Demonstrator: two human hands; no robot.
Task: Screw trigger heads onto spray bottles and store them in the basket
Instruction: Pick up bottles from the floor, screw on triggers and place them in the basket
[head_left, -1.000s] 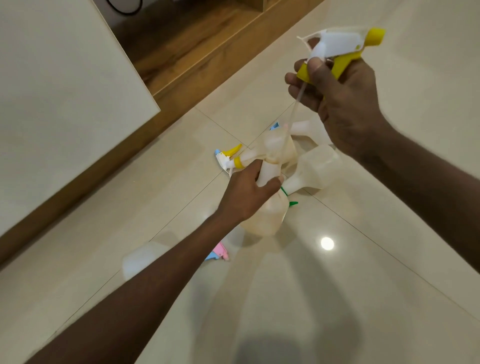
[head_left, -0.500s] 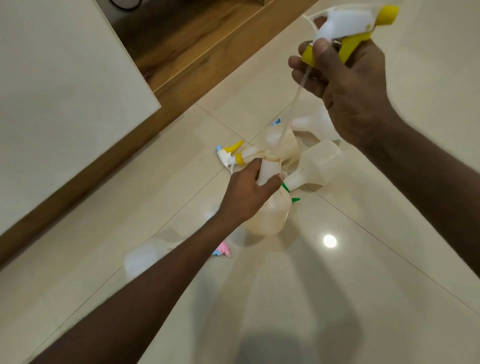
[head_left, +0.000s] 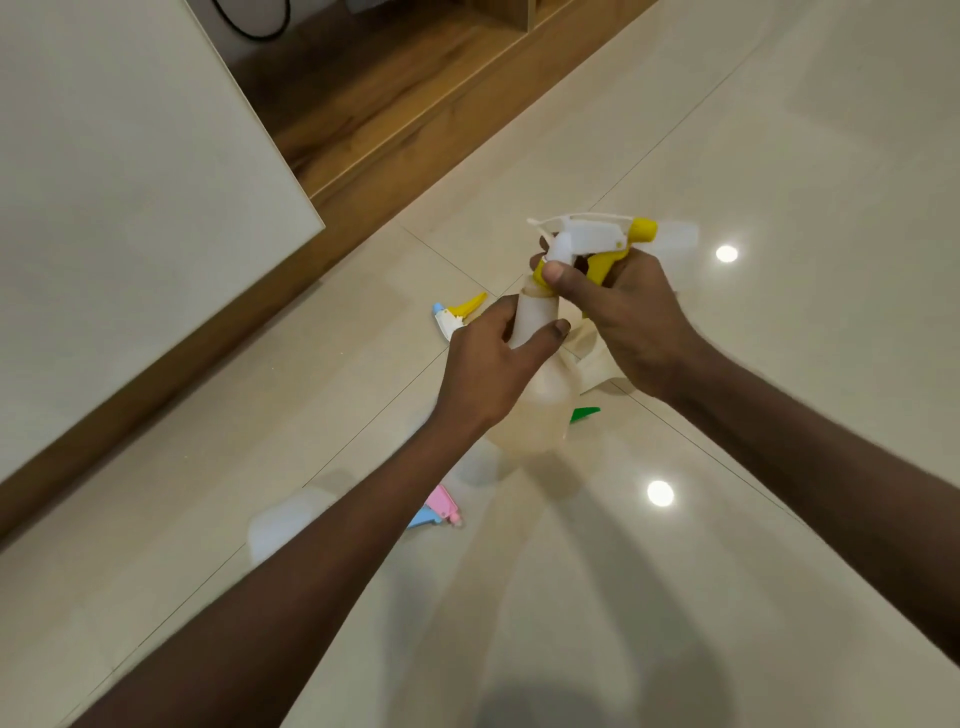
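Observation:
A translucent white spray bottle (head_left: 540, 410) is held above the tiled floor by my left hand (head_left: 488, 369), which grips its neck. A white and yellow trigger head (head_left: 597, 244) sits on top of the bottle's mouth, its yellow collar against the neck. My right hand (head_left: 628, 317) is closed around that trigger head, thumb on the collar. The dip tube is out of sight inside the bottle. No basket is in view.
On the floor lie a loose yellow, white and blue trigger head (head_left: 457, 314), a pink and blue trigger head (head_left: 439, 512) and a green part (head_left: 584, 414). More translucent bottles (head_left: 597, 364) lie behind my hands. A white panel (head_left: 130, 208) and wooden furniture (head_left: 395, 93) stand at left.
My right hand has come down with the trigger head, sliding its tube into the bottle until the collar meets the neck. My left hand lifted the bottle nearer.

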